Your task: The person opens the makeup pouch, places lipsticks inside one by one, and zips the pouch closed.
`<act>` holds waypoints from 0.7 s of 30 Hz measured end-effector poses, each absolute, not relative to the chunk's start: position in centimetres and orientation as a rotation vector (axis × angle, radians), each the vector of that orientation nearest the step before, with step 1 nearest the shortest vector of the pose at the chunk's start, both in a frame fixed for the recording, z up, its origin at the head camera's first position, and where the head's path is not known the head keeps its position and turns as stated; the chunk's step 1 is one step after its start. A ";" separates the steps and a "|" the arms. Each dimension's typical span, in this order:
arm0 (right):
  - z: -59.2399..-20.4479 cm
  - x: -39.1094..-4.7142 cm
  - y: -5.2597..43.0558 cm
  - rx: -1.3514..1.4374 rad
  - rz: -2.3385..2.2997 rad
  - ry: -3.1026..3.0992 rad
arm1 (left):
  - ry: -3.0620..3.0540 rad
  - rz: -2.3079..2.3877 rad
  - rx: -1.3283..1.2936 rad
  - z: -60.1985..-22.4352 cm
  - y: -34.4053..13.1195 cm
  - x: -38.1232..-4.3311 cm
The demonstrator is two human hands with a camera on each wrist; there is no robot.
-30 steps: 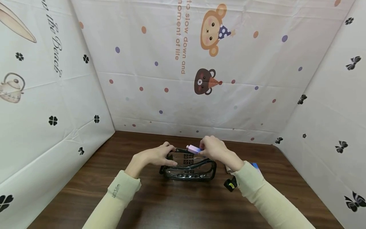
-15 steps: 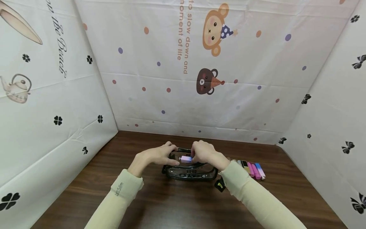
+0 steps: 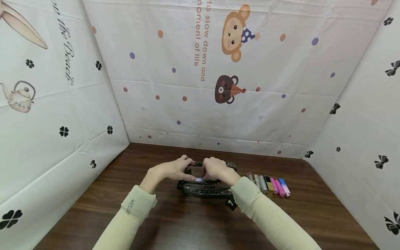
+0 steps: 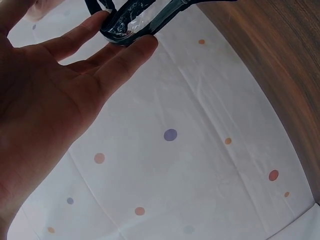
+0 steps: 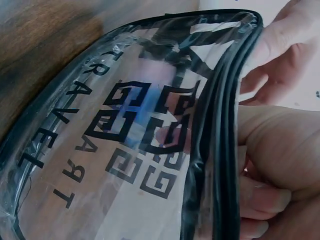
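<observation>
A clear pouch with black trim point(image 3: 203, 191) and TRAVEL lettering stands on the wooden table, its top gaping. My left hand point(image 3: 170, 171) holds the mouth at its left end, fingers on the far rim and thumb near the front rim. In the left wrist view, those fingertips meet the black edge point(image 4: 142, 37). My right hand point(image 3: 215, 169) reaches into the mouth and pinches a small pink-to-blue cosmetic tube point(image 3: 199, 179), mostly covered by the fingers. Through the pouch's printed clear wall, the right wrist view shows the tube point(image 5: 135, 110) blurred inside.
Right of the pouch, several slim cosmetic tubes lie in a row, among them a silver tube point(image 3: 263, 184), a pink tube point(image 3: 279, 188) and a blue-and-white tube point(image 3: 284, 187). A black tag with a yellow mark point(image 3: 231, 203) lies by my right sleeve. Printed cloth walls point(image 3: 200, 132) enclose the table.
My right hand has moved left and down with the tube, from above the pouch into its mouth. The tag has shifted left. The left hand keeps its place on the rim.
</observation>
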State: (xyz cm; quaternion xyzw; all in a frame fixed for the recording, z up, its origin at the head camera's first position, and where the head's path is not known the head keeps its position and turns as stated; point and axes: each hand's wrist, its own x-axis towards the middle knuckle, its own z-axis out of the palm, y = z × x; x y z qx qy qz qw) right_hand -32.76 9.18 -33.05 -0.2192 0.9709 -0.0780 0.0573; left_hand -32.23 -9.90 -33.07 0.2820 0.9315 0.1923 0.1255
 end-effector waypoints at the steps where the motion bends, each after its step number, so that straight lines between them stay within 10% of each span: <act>1: -33.0 -32.7 9.4 -0.677 -0.256 2.941 | 2.707 0.566 0.815 -33.1 -9.9 -32.3; 21: -35.3 -34.7 22.7 -0.126 -0.508 3.127 | 2.699 0.585 0.803 -33.1 -10.1 -32.0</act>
